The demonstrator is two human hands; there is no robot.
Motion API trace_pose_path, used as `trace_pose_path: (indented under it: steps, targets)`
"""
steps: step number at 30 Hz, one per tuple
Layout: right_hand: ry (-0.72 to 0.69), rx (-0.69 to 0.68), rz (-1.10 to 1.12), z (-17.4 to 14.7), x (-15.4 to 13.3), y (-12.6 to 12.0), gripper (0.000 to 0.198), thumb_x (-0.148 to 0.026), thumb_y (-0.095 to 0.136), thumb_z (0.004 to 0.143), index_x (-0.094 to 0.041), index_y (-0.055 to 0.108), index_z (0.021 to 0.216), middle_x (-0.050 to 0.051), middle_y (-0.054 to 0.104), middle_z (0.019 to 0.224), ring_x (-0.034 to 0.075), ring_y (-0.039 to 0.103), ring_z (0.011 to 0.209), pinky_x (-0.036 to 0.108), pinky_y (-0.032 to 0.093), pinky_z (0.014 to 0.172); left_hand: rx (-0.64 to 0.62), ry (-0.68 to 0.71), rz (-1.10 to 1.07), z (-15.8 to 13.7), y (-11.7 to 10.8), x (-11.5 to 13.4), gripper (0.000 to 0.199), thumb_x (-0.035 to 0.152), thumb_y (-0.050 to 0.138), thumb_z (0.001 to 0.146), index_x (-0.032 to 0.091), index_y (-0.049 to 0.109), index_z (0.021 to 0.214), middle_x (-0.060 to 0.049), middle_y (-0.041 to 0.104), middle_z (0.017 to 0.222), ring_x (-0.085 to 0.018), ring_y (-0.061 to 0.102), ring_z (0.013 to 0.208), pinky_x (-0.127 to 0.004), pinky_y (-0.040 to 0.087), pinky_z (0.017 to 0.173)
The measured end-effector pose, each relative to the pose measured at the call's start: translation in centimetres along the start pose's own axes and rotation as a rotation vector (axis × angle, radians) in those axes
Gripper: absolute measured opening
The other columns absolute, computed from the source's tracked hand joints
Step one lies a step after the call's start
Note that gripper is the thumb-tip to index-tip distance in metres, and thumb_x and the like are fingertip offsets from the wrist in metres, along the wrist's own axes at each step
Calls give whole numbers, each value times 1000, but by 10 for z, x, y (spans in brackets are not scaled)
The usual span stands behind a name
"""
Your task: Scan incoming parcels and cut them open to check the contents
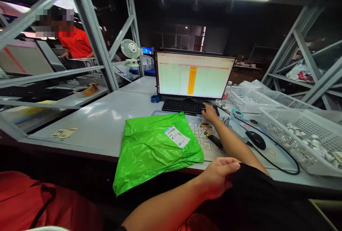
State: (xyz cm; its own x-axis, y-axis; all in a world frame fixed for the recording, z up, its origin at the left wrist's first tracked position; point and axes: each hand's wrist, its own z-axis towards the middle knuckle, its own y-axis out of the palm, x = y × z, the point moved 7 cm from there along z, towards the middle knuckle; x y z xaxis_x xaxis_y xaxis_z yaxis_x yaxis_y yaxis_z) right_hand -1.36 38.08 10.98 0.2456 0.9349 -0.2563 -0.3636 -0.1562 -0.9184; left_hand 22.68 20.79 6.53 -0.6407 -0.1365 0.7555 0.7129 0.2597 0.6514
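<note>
My right hand (210, 112) reaches to the right end of the black keyboard (184, 106); a finger is stretched out on the keys and nothing is held. Closer to me, my left hand (220, 176) is closed in a pinch on black cloth (256, 191) that looks like the sleeve of my right arm. A bright green plastic mailer bag (155, 149) with a white barcode label (177, 136) lies left of both hands, its near corner hanging over the table edge. Behind the keyboard, a monitor (173, 74) displays a spreadsheet with an orange column.
Yellow-and-black handled cutters (213, 140) lie on a printed mat beside my right forearm. A mouse (255, 140) with its cable and white baskets (301, 145) stand to the right. Blue tape (155, 98) sits left of the keyboard. A person in red (77, 44) is beyond the metal frame.
</note>
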Motion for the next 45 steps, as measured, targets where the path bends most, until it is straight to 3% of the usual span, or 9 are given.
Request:
trace_pose_path:
  steps: [7,14,18,23,26,31,36,41,45]
  targets:
    - [-38,145,62,-34,3,0,60,-18,46,101,-7,45,160,20,54,158,33,46,146,50,35,123,-36,-218,225,9,12,-20,71,79,85,62,13,65,76,-1,64,66,-11,55,57,-23,41,56]
    - [-164,257,-15,-58,-6,13,42,-13,54,105,-4,56,145,13,61,149,27,47,142,42,32,123,-187,-13,664,29,65,0,47,60,62,97,17,58,78,4,51,65,-11,45,60,-24,32,56]
    - [-212,252,-39,-64,-6,8,38,-15,55,105,-8,58,143,10,62,148,24,48,141,41,33,123,-71,91,819,25,50,-2,41,53,62,98,16,62,80,2,52,69,-13,46,65,-25,33,58]
    - [-163,316,-23,-60,19,-26,36,-13,52,105,-4,57,140,13,64,141,25,50,136,43,34,121,-146,-94,179,-3,2,-60,43,53,82,84,17,62,98,-3,66,93,-16,64,84,-30,51,81]
    - [-161,377,35,-53,30,-48,36,-10,52,102,-6,59,136,17,66,137,27,51,134,46,34,121,-268,-238,-18,-20,-2,-105,45,36,93,72,19,63,102,-4,71,97,-16,68,88,-30,51,89]
    - [-135,453,173,-49,38,-70,29,-15,49,99,-11,67,121,16,72,121,30,60,118,45,44,109,-616,-408,173,-28,28,-165,53,47,94,69,20,73,108,-5,74,103,-22,70,97,-39,53,97]
    - [-30,156,196,-66,35,-48,26,-22,53,99,-15,72,115,11,77,108,24,68,100,37,51,96,-675,-332,748,16,16,-186,21,34,85,80,19,77,91,-1,75,91,-23,70,92,-36,56,95]
    - [-51,-56,126,-129,28,-23,29,-33,66,94,-17,75,117,13,78,109,27,72,99,38,54,91,-749,-216,985,16,4,-153,10,35,83,85,27,78,89,2,75,86,-23,75,90,-33,58,88]
    - [-55,-186,-2,-180,43,1,52,-38,65,95,-20,62,145,16,69,138,32,66,124,40,51,103,-533,61,1189,-25,-24,-36,30,38,75,92,28,78,120,-3,80,107,-24,76,102,-35,59,96]
